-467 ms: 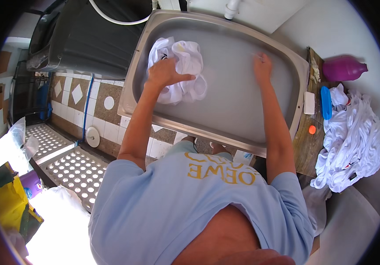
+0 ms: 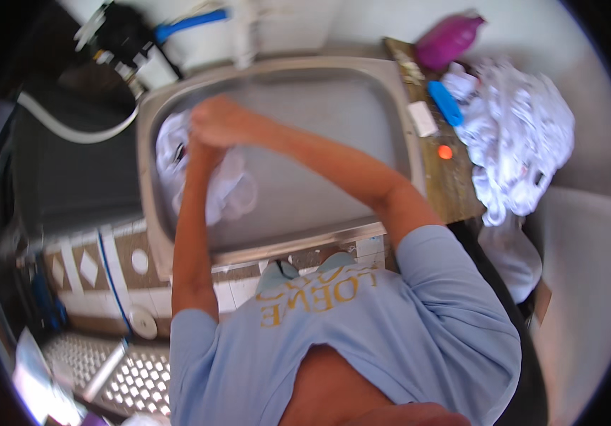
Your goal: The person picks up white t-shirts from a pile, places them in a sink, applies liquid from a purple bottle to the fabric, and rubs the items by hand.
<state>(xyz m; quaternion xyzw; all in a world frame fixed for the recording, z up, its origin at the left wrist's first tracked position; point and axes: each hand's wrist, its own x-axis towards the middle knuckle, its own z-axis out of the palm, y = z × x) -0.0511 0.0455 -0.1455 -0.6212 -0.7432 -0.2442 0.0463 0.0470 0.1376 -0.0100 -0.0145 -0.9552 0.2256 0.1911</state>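
Note:
A white garment (image 2: 231, 192) lies bunched and wet in the left part of the metal sink (image 2: 148, 163), which holds cloudy water. Over the garment's far side, my right hand (image 2: 220, 119) is closed like a fist, with its arm stretched across the sink from the right. My left hand (image 2: 204, 148) is right beneath it, at the garment's edge, and its fingers are mostly hidden by the right hand. Motion blurs both hands. Whatever lies between them does not show.
On the right, a wooden board (image 2: 454, 184) carries a white bar (image 2: 422, 118), a blue brush-like thing (image 2: 446, 104) and an orange cap (image 2: 445, 152). Beyond lie a heap of white garments (image 2: 518, 135) and a purple container (image 2: 449, 41). A white hose (image 2: 78, 133) curves at the left.
My right hand has swung from the sink's right side over to the left and meets my left hand above the garment. The whole view has turned and shifted.

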